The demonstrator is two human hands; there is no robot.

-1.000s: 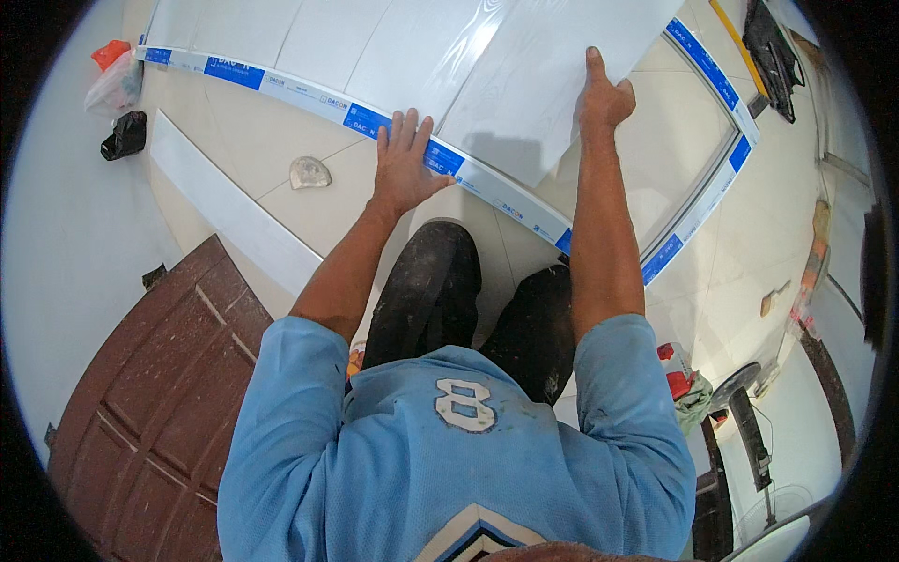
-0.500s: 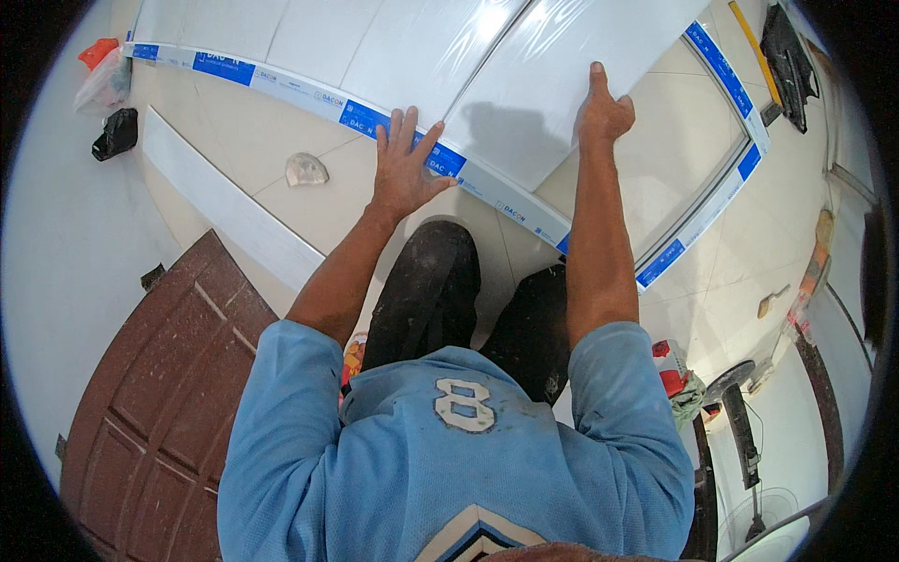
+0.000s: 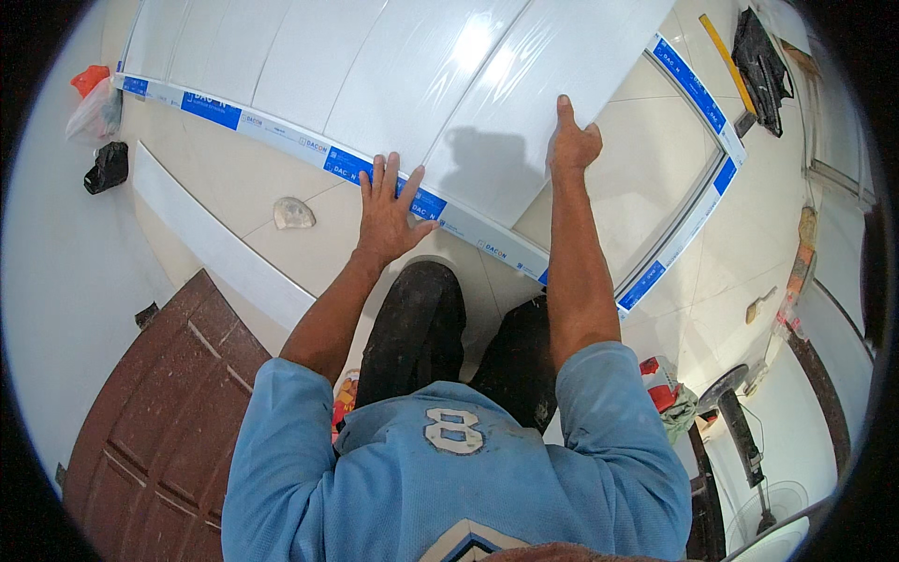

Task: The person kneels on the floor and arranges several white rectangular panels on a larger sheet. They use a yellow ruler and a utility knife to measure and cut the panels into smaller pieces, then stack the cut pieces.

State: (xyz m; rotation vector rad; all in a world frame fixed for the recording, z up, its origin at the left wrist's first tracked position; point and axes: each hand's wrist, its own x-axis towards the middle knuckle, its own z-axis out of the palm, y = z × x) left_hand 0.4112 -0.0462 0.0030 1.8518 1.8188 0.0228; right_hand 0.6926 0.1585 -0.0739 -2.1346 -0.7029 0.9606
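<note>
A large frame with blue-and-white protective film lies on the tiled floor, with glossy white grooved panels inside its left part; its right end is uncovered. My left hand rests on the near rail, fingers spread. My right hand grips the right edge of the end panel, thumb upward, its other fingers mostly hidden. A loose white strip and a pale stone-like lump lie between the frame and a brown wooden door.
Black and pale plastic bags lie at the left wall. At the right are a yellow bar, black sheeting, a small brush-like item, a fan and a red-and-white container with green cloth.
The whole view sits lower in the frame now. My right hand appears slightly nearer me relative to the frame, still gripping the panel; my left hand stays on the rail.
</note>
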